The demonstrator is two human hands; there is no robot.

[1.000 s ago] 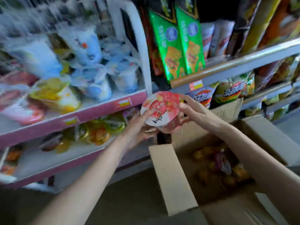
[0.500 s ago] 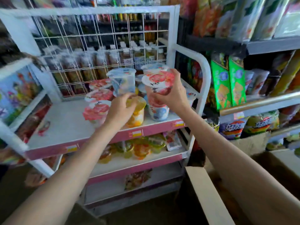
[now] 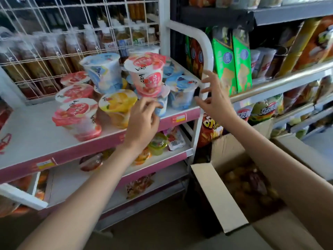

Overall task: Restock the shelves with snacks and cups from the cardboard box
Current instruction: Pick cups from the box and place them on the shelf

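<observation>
2 hands (image 3: 142, 120); 1 cardboard box (image 3: 219, 197)

Cardboard box (image 3: 221, 199) contents blurred

My left hand (image 3: 144, 116) raised, fingers loosely curled, empty; my right hand (image 3: 214, 98) raised, fingers spread, empty.

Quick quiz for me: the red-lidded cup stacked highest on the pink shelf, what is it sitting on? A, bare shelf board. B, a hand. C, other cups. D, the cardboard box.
C: the red-lidded cup rests on blue-and-white cups, with both hands clear of it.
</observation>
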